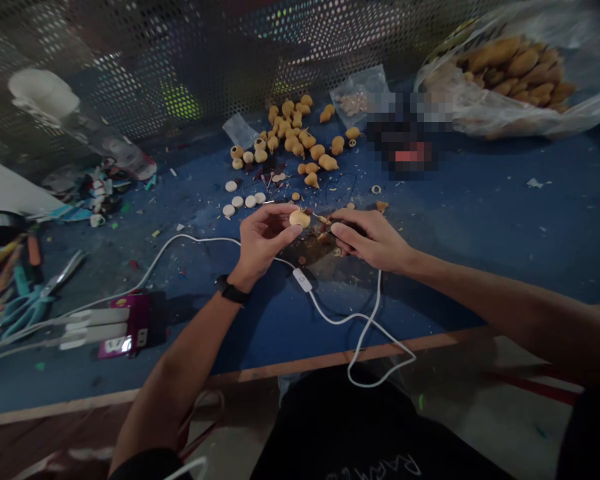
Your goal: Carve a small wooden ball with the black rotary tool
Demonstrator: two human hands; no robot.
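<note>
My left hand pinches a small yellowish gourd between thumb and fingertips. From the right, my right hand is wrapped around a corded pen-shaped tool, its thin tip pointing at the gourd. Whether the tip touches it I cannot tell. Most of the tool's body is hidden in my fingers. A white cable with an inline switch loops below my hands and over the table's front edge. Dark debris and shavings lie on the blue table beneath my hands.
Many small gourds are heaped behind my hands, with several white discs nearby. A plastic bag of gourds sits at the back right. Scissors and a purple power bank with plugged cables lie left. A perforated panel stands behind.
</note>
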